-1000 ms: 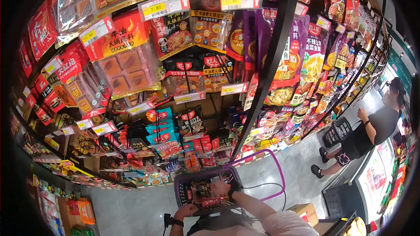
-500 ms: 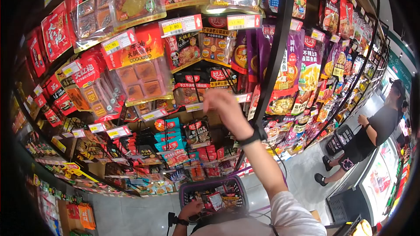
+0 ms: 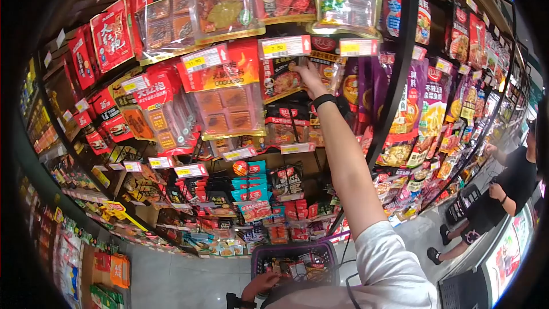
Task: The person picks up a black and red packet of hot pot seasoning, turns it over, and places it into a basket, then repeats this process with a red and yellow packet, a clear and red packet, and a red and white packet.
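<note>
My right hand (image 3: 311,80), with a dark band at the wrist, reaches up to the middle shelf. Its fingers are closed at the right edge of a black and red hot pot seasoning packet (image 3: 282,77), which hangs slightly tilted under a price tag (image 3: 285,47). Another hot pot seasoning packet (image 3: 330,71) is partly behind the hand. Down at the bottom, my left hand (image 3: 264,282) is curled at the left side of a dark shopping basket (image 3: 257,257). Several packaged goods lie in the basket. The fingertips of the left hand are hard to make out.
A large red and clear packet of seasoning blocks (image 3: 229,100) hangs left of my arm. The black shelf post (image 3: 394,74) rises to the right. A person in black (image 3: 503,186) stands in the aisle with a basket (image 3: 463,203), near a freezer (image 3: 477,283).
My right hand has moved up from in front of the lower packets to the black and red packet, which now tilts. The view has shifted, and the person in the aisle has changed arm position.
</note>
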Demonstrator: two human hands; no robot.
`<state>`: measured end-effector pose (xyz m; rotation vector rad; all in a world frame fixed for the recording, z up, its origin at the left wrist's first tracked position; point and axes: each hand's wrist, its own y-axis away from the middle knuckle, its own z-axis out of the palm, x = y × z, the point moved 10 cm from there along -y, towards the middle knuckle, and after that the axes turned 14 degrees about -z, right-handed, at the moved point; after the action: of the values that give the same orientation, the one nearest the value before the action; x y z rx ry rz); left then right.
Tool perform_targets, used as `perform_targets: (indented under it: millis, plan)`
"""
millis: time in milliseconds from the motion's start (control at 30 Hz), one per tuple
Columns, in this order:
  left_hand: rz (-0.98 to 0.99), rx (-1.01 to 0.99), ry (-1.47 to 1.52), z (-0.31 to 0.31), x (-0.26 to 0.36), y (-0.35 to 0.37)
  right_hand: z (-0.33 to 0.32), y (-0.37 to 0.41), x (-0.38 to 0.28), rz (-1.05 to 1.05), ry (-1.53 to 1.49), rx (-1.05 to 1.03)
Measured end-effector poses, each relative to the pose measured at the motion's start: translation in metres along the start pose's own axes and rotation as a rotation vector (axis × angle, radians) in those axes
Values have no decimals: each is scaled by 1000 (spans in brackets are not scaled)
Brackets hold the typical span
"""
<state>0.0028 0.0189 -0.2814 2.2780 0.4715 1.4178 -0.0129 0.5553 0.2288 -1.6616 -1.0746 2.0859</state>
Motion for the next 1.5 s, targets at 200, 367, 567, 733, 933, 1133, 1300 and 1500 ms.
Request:
perform_targets:
  millis: [200, 367, 567, 733, 933, 1133, 1300, 1500]
  plan:
    - [-165, -84, -86, 6, -28, 17, 28, 17, 9, -3, 146, -119]
    - [-219, -30, -148, 0, -19, 15, 36, 35, -38, -311, 716, 40]
    - [-251, 34, -111, -5, -18, 12, 43, 65, -88, -430, 726, 146]
    - [-288, 45, -95, -6, -15, 12, 31, 48, -67, -477, 630, 113]
    - [-311, -12, -82, 3, -37, 3, -42, 62, -76, -532, 777, 542]
    - [-296, -87, -179, 5, -22, -1, 50, 94, -109, -420, 1, -62]
    - [-100, -9, -246, -8, -5, 4, 103, 116, -105, -281, -82, -272]
    - [-2, 133, -122, -12, -39, 8, 143, 129, -103, -40, -288, -449]
